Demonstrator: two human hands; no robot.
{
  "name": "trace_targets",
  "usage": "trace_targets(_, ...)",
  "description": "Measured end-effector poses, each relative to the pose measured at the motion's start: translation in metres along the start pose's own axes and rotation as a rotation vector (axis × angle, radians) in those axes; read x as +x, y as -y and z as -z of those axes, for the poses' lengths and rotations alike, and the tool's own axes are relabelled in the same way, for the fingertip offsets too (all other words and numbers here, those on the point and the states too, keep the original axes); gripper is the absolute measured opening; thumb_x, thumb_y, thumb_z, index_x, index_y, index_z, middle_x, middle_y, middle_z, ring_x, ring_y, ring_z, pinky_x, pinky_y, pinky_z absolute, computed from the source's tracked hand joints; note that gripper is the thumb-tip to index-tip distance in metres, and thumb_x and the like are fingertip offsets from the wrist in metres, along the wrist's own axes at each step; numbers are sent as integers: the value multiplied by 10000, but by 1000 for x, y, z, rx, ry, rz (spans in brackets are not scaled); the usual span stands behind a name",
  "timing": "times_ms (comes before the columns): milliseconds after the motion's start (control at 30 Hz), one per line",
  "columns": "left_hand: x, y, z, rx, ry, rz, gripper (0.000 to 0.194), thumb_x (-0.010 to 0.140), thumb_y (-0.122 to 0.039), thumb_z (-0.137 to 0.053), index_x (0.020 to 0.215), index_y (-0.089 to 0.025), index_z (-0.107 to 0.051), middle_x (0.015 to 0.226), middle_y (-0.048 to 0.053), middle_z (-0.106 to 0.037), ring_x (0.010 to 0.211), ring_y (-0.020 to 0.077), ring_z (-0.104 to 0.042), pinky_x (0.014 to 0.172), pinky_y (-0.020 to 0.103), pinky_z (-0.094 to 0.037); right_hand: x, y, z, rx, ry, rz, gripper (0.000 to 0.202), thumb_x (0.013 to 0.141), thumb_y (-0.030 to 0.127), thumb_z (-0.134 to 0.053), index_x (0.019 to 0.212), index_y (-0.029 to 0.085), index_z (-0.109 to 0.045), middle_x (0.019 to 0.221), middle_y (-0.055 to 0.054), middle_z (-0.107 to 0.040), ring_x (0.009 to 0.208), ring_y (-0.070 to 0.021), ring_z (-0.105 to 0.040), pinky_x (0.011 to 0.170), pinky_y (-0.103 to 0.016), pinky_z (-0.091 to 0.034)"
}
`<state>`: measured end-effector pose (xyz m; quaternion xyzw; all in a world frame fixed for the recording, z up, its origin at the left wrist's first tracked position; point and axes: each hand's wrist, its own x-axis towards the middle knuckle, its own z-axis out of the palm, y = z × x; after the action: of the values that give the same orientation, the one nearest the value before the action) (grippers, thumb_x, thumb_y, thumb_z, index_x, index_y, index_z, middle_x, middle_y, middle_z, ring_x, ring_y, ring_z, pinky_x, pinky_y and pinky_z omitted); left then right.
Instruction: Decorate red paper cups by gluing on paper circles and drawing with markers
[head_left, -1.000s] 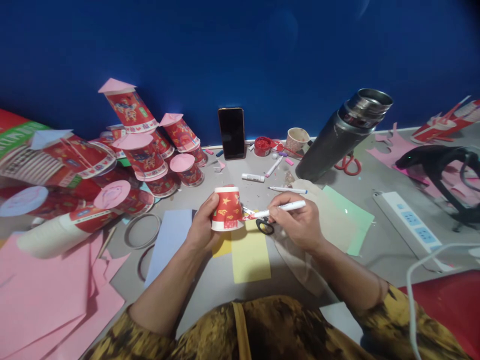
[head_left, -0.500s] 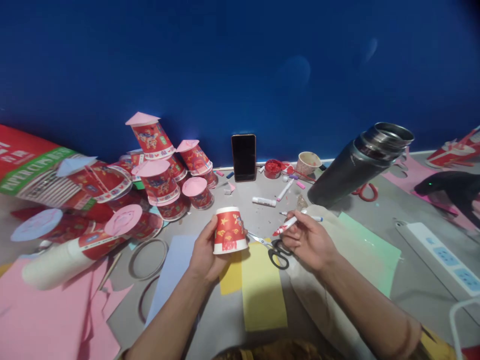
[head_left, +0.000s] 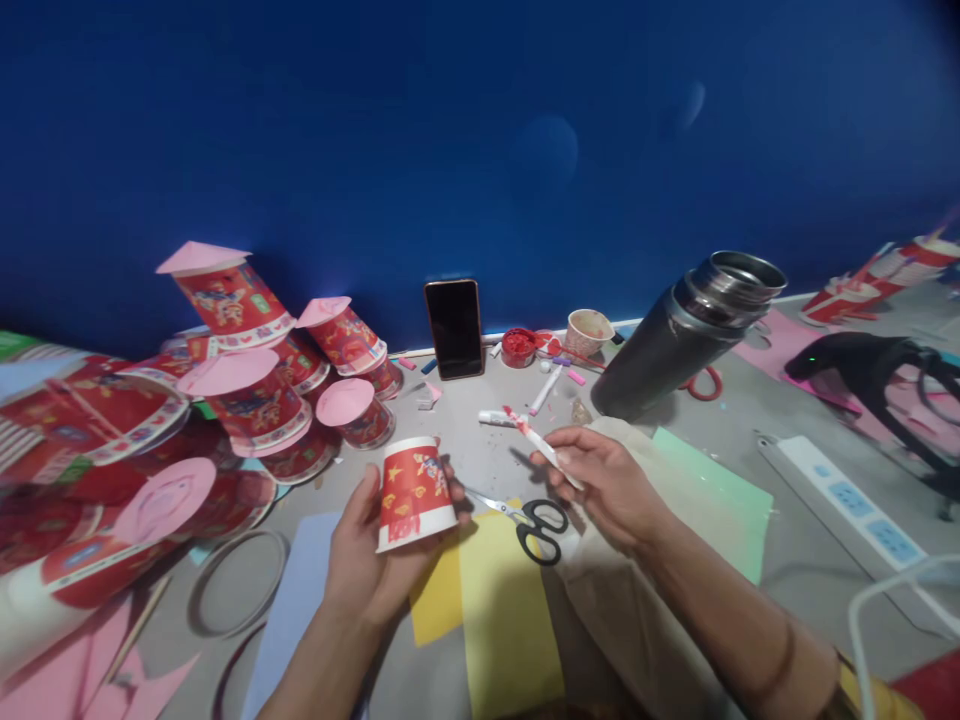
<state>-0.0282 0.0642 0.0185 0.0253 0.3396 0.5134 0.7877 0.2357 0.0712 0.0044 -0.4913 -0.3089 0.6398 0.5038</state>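
"Item one, the left hand?"
"Left hand [head_left: 367, 565], one: half curled, thumb to one side, fingertips to the other, holding a red paper cup [head_left: 416, 490]. Cup printed with gold stars, narrow end up, slightly tilted. My camera has it near the middle of the view, left of the black-handled scissors [head_left: 519, 516]."
"Item two, the right?"
"Right hand [head_left: 604, 490], one: thumb and fingers closed on a white marker [head_left: 546, 453], red tip uppermost, well apart from the cup."
"Surroundings?"
"I list: yellow paper [head_left: 510, 630], one sheet, partly under the scissors; phone [head_left: 454, 330], one, upright near the blue wall [head_left: 360, 150]; dark flask [head_left: 667, 350], one, uncapped; pink-topped cups [head_left: 259, 400], several, some stacked, at the left."
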Motion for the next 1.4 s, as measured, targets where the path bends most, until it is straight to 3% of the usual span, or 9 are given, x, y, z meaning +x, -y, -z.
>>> trace_targets(133,0,-4,6,36,52,-35,481,986,-420,-640,1376,-144,-696,1080,194,-797,882,332,-796,782,513,-684,5,17,11,-522,-209,336,287,789,380,-787,1022,213,-814,974,-60,-824,867,-232,-706,845,-377,-549)
trace_targets(233,2,-6,7,63,37,-15,475,971,-410,-650,1354,-135,-708,1069,194,-789,876,328,-790,782,500,-683,8,31,18,-680,-291,451,273,832,352,-685,1037,224,-813,1043,-60,-829,948,-259,-721,959,-427,-540)
trace_targets(400,2,-3,0,93,16,-22,445,967,-396,-636,1305,-121,-722,1077,203,-781,879,327,-786,754,479,-686,23,38,15,-720,-234,485,267,859,311,-628,1046,220,-796,1021,-53,-816,908,-240,-719,918,-397,-558)
trace_targets(567,0,1,-10,105,-55,-25,419,1006,-372,-535,1257,-95,-724,992,205,-779,789,309,-780,669,450,-680,57,35,2,-666,-215,396,308,919,351,-582,1133,197,-741,909,-33,-772,708,-183,-670,702,-317,-542)
trace_targets(667,-1,0,-11,91,-33,-17,424,1019,-379,-521,1258,-95,-726,992,203,-782,796,312,-785,680,458,-682,68,35,0,-708,-197,390,258,921,316,-589,1086,187,-739,878,-24,-764,738,-182,-671,747,-314,-537)
trace_targets(800,-3,-4,-9,63,-28,-36,452,1005,-414,-556,1264,-88,-732,984,206,-791,792,324,-785,681,479,-681,61,25,8,-904,-132,453,240,934,256,-579,1084,186,-753,1044,-68,-800,956,-233,-714,940,-366,-528)
trace_targets(967,-1,-6,-6,67,-1,-52,474,964,-436,-633,1293,-111,-733,962,194,-791,793,326,-782,681,487,-683,53,14,21,-1188,-125,515,284,970,199,-545,1158,176,-757,1194,-126,-796,1122,-278,-711,1016,-382,-508)
trace_targets(1200,3,-4,0,84,25,-26,490,922,-420,-696,1300,-110,-733,1011,190,-780,838,333,-781,703,486,-685,51,15,21,-1559,-291,455,308,1092,214,-459,1238,159,-724,1179,-157,-797,1113,-290,-696,964,-344,-469)
trace_targets(1400,3,-3,-1,101,-1,-26,505,911,-436,-700,1308,-126,-742,1014,194,-789,813,323,-770,687,474,-681,52,15,20,-1697,-295,382,245,1088,220,-509,1196,170,-724,1095,-159,-810,1038,-290,-696,847,-334,-436)
